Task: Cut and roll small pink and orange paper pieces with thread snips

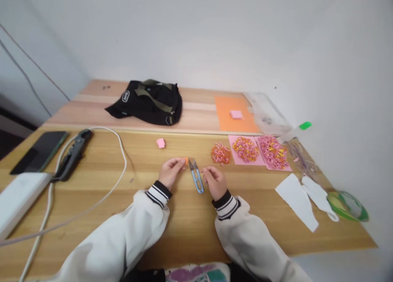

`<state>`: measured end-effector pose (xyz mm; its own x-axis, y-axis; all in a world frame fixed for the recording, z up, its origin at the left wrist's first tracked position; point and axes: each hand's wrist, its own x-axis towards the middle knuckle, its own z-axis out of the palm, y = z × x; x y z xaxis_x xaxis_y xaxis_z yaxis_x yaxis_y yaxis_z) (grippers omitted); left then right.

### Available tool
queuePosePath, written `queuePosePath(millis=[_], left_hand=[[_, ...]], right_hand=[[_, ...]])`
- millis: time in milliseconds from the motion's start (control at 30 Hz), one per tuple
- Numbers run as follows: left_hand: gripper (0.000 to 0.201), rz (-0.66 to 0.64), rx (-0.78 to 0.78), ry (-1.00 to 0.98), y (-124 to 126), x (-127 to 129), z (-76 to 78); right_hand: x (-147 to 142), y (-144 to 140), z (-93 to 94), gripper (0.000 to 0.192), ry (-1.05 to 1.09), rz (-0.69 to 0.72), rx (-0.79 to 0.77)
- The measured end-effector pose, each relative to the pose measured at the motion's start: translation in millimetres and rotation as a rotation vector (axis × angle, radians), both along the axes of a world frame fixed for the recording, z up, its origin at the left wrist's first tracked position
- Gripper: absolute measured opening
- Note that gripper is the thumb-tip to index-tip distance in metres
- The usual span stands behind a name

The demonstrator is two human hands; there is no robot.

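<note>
My left hand (171,171) pinches a small orange paper piece (186,160) between thumb and fingertips. Blue-handled thread snips (197,177) lie on the table between my two hands, blades pointing away from me. Just right of the snips, my right hand (215,181) is closed in a pinch; whatever its fingertips hold is too small to make out. A small pink paper stack (161,143) sits beyond my left hand. Past my right hand is a loose heap of orange and pink paper bits (221,153).
Two pink sheets (232,157) carry heaps of pink, orange and yellow bits. Behind them, an orange sheet (223,120) bears a pink stack (236,114). White paper pieces (297,200) and a green tape roll (346,206) lie right. A black bag (147,102), phone (39,152) and cable (123,151) are left.
</note>
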<state>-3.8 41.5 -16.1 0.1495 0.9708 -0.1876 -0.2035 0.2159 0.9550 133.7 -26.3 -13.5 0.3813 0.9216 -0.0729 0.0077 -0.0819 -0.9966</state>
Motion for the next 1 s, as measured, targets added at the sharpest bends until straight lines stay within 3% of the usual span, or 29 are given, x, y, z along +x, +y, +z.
queuePosePath(millis=[133, 300, 400, 500, 667, 800, 1000], left_hand=[[0.025, -0.046, 0.182, 0.127, 20.1, -11.1, -3.7], [0.019, 0.017, 0.301, 0.199, 27.0, -21.7, -10.9], [0.018, 0.045, 0.305, 0.198, 27.4, -23.9, -15.0], [0.016, 0.042, 0.296, 0.205, 27.6, -23.7, -16.7], [0.015, 0.051, 0.290, 0.206, 27.1, -23.2, -15.2], [0.013, 0.065, 0.304, 0.204, 27.1, -23.8, -14.0], [0.012, 0.068, 0.312, 0.229, 26.2, -23.5, -13.3]], right_hand=[[-14.2, 13.8, -1.3, 0.026, -0.215, -0.030, 0.045], [-35.5, 33.8, 1.9, 0.022, -0.486, -0.081, 0.046], [-40.4, 38.4, 3.6, 0.021, -0.744, 0.000, -0.077], [-38.9, 41.8, 5.2, 0.019, -0.857, 0.079, -0.119], [-43.2, 54.6, 4.8, 0.011, -0.819, 0.088, -0.020], [-58.1, 57.1, -4.6, 0.014, -0.608, 0.001, 0.087], [-63.3, 51.1, -16.1, 0.012, -0.432, 0.029, 0.129]])
